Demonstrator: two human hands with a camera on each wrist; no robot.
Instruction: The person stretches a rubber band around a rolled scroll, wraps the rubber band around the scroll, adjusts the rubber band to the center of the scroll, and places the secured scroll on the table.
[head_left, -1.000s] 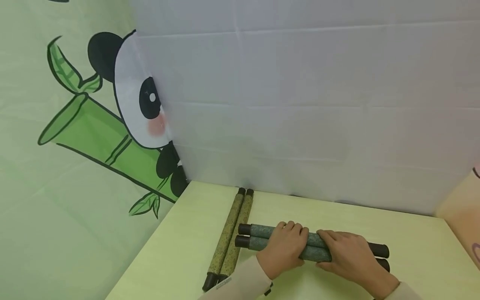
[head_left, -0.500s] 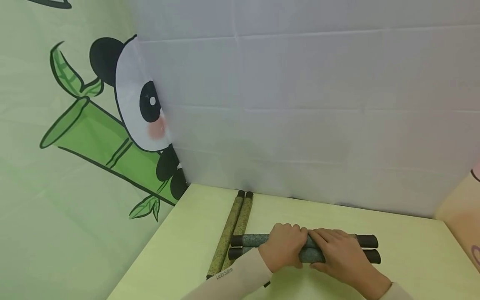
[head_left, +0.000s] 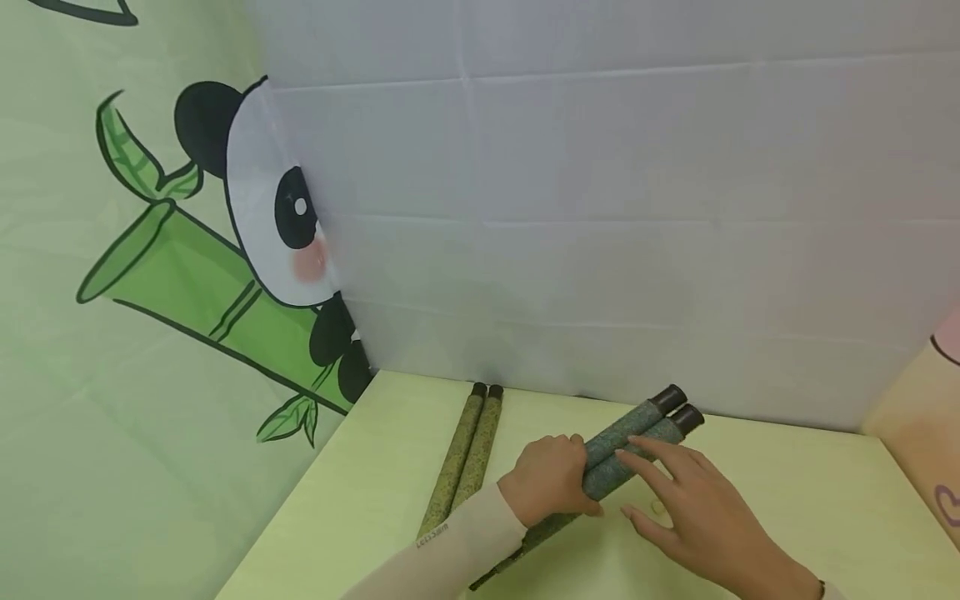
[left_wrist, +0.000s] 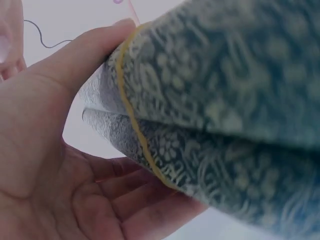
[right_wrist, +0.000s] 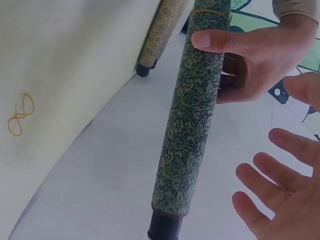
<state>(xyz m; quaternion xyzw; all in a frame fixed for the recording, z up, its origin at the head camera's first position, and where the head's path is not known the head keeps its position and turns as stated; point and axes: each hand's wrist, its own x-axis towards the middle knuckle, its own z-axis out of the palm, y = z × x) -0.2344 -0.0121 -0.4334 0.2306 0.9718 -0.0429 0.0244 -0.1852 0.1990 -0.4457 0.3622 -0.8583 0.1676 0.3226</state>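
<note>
Left hand (head_left: 543, 479) grips two green flower-patterned scrolls (head_left: 609, 478) slantwise over the table (head_left: 337, 517); right hand (head_left: 712, 512), fingers spread, holds nothing beside them. With one grip and a yellow rubber band (left_wrist: 131, 107), apparently round both, the scrolls could swivel or slip apart.

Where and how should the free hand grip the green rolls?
Probably round the patterned stretch of the green rolls between the left hand and the black ends, the right hand coming from the right: that part slants out past the left hand, and the rolls lie side by side, so the grip should span both.
</note>
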